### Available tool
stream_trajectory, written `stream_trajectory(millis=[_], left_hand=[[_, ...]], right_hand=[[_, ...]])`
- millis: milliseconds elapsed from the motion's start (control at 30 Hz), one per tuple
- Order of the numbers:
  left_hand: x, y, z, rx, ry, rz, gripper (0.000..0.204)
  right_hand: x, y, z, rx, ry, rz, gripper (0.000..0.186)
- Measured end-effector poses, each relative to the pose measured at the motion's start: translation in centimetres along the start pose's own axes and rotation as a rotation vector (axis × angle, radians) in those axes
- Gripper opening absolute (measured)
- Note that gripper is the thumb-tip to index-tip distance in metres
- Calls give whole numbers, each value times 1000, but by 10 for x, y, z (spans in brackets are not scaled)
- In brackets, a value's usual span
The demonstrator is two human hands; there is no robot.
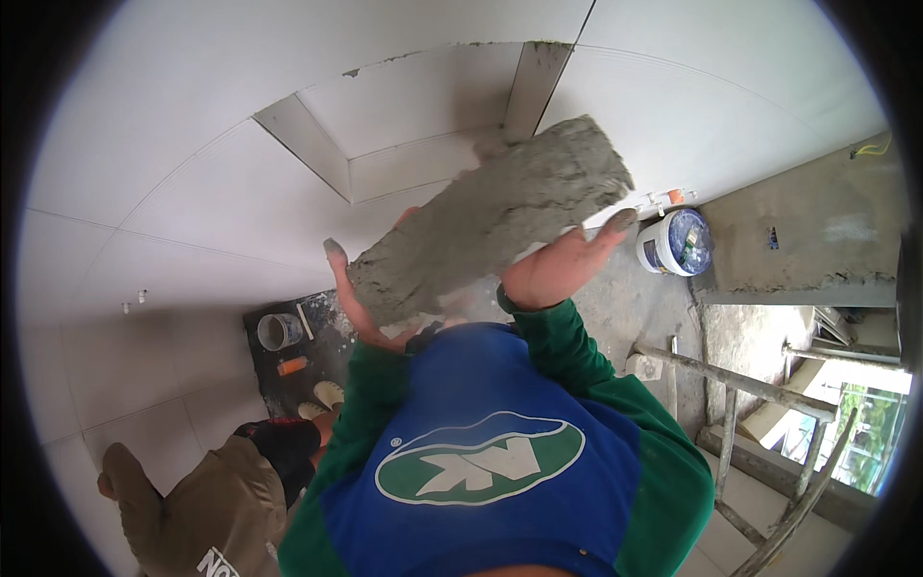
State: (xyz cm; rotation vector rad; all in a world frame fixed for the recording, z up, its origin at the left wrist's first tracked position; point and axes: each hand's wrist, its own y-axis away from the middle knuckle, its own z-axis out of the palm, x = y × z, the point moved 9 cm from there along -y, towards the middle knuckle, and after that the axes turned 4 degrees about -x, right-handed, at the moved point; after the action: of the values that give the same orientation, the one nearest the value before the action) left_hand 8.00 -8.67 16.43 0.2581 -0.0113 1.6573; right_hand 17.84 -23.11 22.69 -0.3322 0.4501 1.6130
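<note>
I hold up a rectangular tile [490, 216] whose upper face is thickly covered in wet grey mortar. It is tilted, its far end raised toward the white tiled wall [192, 144]. My left hand [348, 288] grips its lower left end from beneath, fingers smeared with mortar. My right hand [562, 264] supports its right edge, the thumb up along the side. Both forearms wear green sleeves and rise from my blue and green shirt [481, 452].
A recessed niche [413, 125] is set in the wall behind the tile. A white bucket [676, 242] stands at the right by bare cement. A small pail [279, 330] and an orange tool [292, 365] lie below. A wooden ladder [760, 404] is right. Another person [221, 490] crouches lower left.
</note>
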Motion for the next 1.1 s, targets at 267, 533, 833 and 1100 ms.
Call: stream_trajectory(millis=[267, 533, 833, 1100], left_hand=[[-52, -35, 70, -477, -295, -216, 108], [-44, -222, 110, -325, -1540, 864, 105], [-60, -211, 148, -270, -1147, 1181, 89], [-43, -162, 139, -248, -1007, 1492, 83]], right_hand=[[-83, -12, -23, -369, -243, -102, 90], [-187, 5, -100, -176, -182, -73, 101], [-212, 44, -149, 47, -17, -243, 81], [-188, 33, -158, 169, 20, -151, 72]])
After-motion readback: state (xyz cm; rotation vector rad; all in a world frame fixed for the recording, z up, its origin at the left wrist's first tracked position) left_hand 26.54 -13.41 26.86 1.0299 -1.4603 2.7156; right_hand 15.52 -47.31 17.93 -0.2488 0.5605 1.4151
